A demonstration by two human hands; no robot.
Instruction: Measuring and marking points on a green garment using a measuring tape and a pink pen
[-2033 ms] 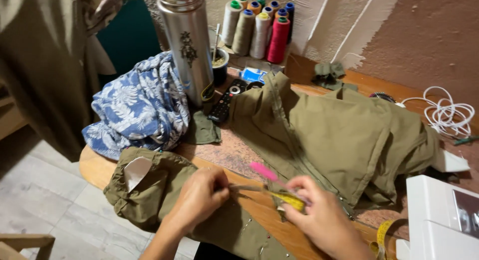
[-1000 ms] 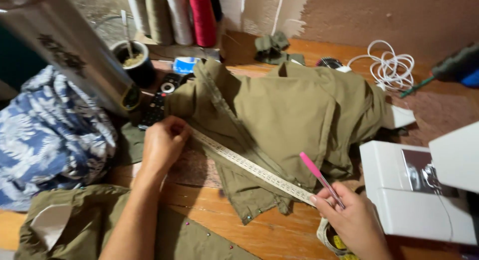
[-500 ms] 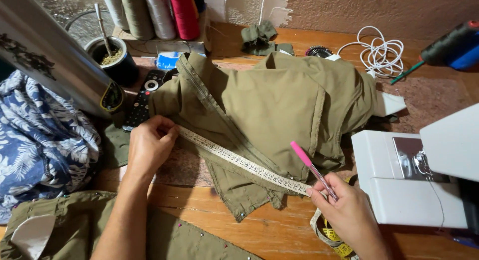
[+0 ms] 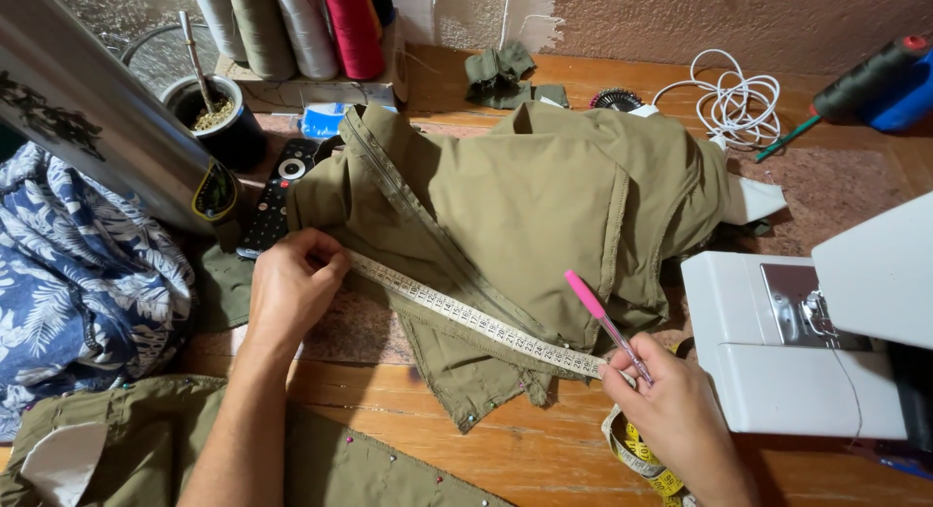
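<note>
Not much has been shifted: the white measuring tape [image 4: 476,322] is kept stretched diagonally along the olive-green cloth garment [image 4: 544,206], pinned by the left hand [image 4: 292,288]; its yellow tail is half hidden under the right hand [image 4: 666,410], which is clamped on tape and slim pink pen [image 4: 603,317].

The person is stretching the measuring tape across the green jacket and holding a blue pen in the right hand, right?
Not quite. The pen in the right hand is pink, not blue, as the head view shows. The rest holds: the left hand pins one end of the measuring tape and the right hand the other, stretched across the green jacket.
</note>
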